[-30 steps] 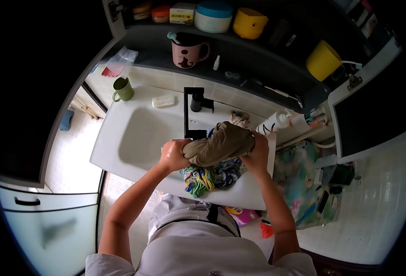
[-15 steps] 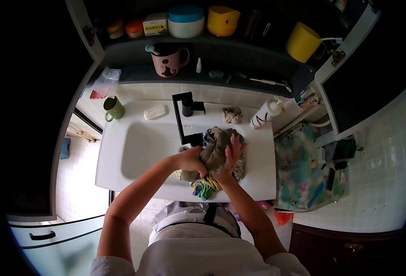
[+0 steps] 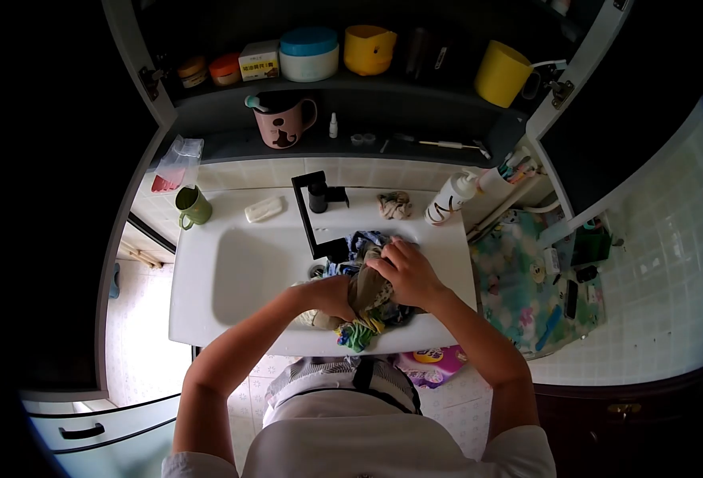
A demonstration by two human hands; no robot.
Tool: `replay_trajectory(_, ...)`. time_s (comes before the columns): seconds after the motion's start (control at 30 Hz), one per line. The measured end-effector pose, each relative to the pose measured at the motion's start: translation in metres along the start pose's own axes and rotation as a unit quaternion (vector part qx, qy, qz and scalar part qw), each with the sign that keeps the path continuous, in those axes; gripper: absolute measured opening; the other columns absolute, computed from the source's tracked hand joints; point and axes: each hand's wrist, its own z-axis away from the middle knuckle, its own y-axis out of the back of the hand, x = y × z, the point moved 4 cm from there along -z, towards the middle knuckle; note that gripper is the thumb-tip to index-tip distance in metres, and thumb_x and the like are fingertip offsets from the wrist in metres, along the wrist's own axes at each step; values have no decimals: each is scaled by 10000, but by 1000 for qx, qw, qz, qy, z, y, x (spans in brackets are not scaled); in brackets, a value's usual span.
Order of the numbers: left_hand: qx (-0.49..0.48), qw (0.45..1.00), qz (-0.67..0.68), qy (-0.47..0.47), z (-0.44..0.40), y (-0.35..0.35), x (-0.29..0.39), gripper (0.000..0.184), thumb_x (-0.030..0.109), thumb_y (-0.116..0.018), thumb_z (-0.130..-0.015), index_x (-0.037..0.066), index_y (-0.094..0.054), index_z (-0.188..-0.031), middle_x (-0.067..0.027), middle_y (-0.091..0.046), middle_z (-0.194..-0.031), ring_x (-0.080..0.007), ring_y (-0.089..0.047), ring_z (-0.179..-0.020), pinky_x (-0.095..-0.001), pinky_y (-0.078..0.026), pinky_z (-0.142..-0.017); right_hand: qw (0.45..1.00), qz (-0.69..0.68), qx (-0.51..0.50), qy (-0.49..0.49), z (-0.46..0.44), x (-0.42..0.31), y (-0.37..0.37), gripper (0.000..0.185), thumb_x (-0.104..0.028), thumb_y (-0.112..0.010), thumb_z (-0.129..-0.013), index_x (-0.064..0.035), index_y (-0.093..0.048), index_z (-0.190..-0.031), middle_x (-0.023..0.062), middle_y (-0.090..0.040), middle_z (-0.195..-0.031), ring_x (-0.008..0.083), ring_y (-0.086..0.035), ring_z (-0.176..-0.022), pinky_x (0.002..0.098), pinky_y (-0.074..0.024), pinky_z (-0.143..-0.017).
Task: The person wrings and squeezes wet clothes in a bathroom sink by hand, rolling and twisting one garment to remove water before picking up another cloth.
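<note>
An olive-brown cloth (image 3: 365,288) is bunched between my two hands over the right part of the white sink (image 3: 248,275). My left hand (image 3: 331,296) grips its left side, with the fingertips hidden in the folds. My right hand (image 3: 405,271) closes on the upper right of the bundle, fingers curled. Blue patterned cloth (image 3: 363,240) lies behind and beneath, and a green and yellow striped cloth (image 3: 354,334) spreads at the sink's front edge. Left of the pile, the black faucet (image 3: 307,217) stands close to it.
On the sink's back ledge are a green cup (image 3: 193,207), a white soap bar (image 3: 264,209), a small crumpled cloth (image 3: 394,205) and a white pump bottle (image 3: 450,198). Above, an open cabinet shelf (image 3: 224,146) holds a pink mug (image 3: 282,126) and jars.
The olive cloth, earlier lifted and stretched between both hands, is now lower and bunched into the pile. My right hand has turned from spread fingers to curled ones. The view has shifted.
</note>
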Motion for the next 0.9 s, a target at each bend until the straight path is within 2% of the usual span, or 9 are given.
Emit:
replay_trajectory(0.13, 28, 999, -40, 1, 11, 3, 18, 510, 246, -800, -582, -12, -622, -984, -177, -677, -895, -288, -661, -831, -359, -521, -760, 995, -41, -23, 89, -8, -4, 8, 465, 26, -640, -624, -3, -520, -1072, 186, -537, -1158, 318, -516, -1147, 496, -462, -870)
replay_trajectory(0.23, 59, 995, -80, 6, 9, 2, 15, 510, 264, -787, -586, 11, -625, -998, -186, -675, -901, -311, -656, -853, -380, -517, -780, 984, -104, -143, -12, -6, 0, 1, 420, 22, -615, -643, 10, -508, -1049, 185, -601, -1076, 324, -598, -1024, 462, -494, -811)
replay_trajectory(0.33, 115, 986, -118, 16, 9, 5, 16, 495, 286, -759, -609, 40, -630, -1019, -185, -675, -912, -340, -646, -872, -403, -514, -794, 976, -58, -202, -49, -14, -1, 11, 412, -14, -607, -639, 9, -510, -1039, 164, -655, -894, 346, -650, -838, 445, -511, -729)
replay_trajectory(0.43, 176, 974, -142, 21, 4, 4, 20, 461, 298, -721, -639, 59, -636, -1023, -180, -674, -912, -357, -639, -887, -424, -514, -793, 967, -17, -248, -62, -17, 8, 8, 421, -77, -628, -626, 5, -519, -1024, 166, -658, -781, 357, -653, -755, 459, -508, -663)
replay_trajectory(0.53, 219, 957, -183, 41, -3, 3, 22, 448, 302, -688, -669, 85, -622, -1055, -173, -674, -896, -352, -644, -872, -440, -517, -770, 965, -45, -251, -61, -21, 14, 10, 397, -136, -667, -624, 3, -552, -978, 174, -651, -739, 365, -649, -750, 454, -509, -685)
replay_trajectory(0.63, 276, 934, -219, 57, -5, 0, 32, 433, 260, -658, -699, 102, -585, -1096, -164, -675, -861, -339, -658, -839, -440, -525, -734, 953, -84, -281, -70, -21, 23, 9, 552, -202, -695, -621, 26, -558, -1105, 226, -645, -795, 381, -634, -779, 451, -508, -705)
replay_trajectory(0.73, 324, 914, -241, 39, -17, -4, 23, 466, 295, -663, -708, 122, -552, -1126, -148, -671, -829, -339, -657, -780, -447, -520, -692, 935, -142, -302, -122, -15, 41, -9, 615, -206, -718, -615, 36, -552, -1156, 218, -649, -789, 331, -651, -793, 398, -512, -732)
replay_trajectory(0.83, 362, 898, -251, 11, -22, -3, 23, 461, 316, -671, -710, 124, -547, -1111, -136, -663, -799, -341, -651, -741, -449, -515, -664, 866, -327, -326, -194, -11, 61, -37, 617, -181, -733, -613, 65, -550, -1148, 157, -646, -793, 262, -646, -792, 351, -505, -749)
replay_trajectory(0.9, 390, 885, -251, -23, -23, -3, 24, 435, 275, -675, -699, 127, -561, -1091, -125, -655, -773, -332, -649, -730, -441, -511, -663, 811, -389, -293, -325, 2, 69, -50, 578, -148, -733, -610, 86, -559, -1108, 112, -633, -798, 235, -631, -772, 341, -500, -738)
